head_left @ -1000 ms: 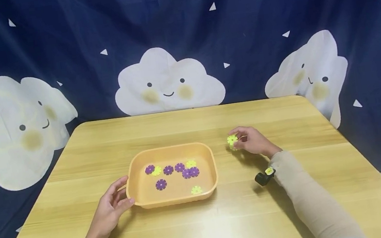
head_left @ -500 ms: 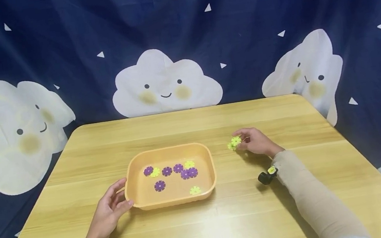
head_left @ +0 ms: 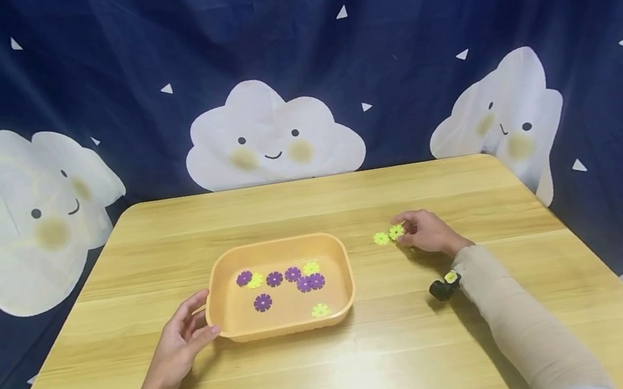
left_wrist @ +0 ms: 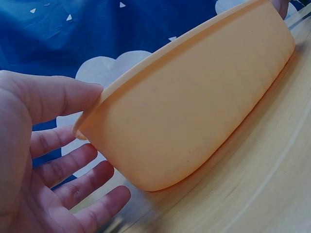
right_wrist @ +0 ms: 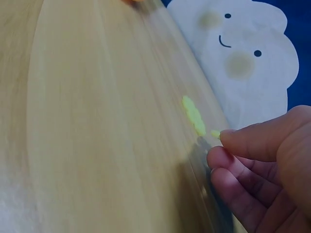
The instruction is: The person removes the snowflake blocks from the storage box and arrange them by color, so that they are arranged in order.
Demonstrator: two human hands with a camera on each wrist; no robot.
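An orange plastic tub (head_left: 285,328) holds several purple and yellow notched snowflake discs, among them a lone purple disc (head_left: 263,303) and a yellow disc (head_left: 320,311) by the front wall. At the tub's left end my left hand (head_left: 174,347) grips the rim, thumb on top; the left wrist view shows the thumb (left_wrist: 73,99) pressed to the lip, the lower fingers spread apart. To the tub's right, my right hand (head_left: 427,231) pinches a yellow snowflake disc (head_left: 396,232) between thumb and fingertips. Just left of it, another yellow disc (head_left: 381,238) lies flat on the table.
The wooden table (head_left: 313,204) has rounded far corners. Behind it hangs a dark blue curtain (head_left: 401,22) printed with smiling clouds. Black straps with camera mounts (head_left: 445,286) sit at both wrists.
My right hand has shifted right with its disc, which overlapped the other yellow disc before; that one now shows fully on the table. The left hand and tub stay in place.
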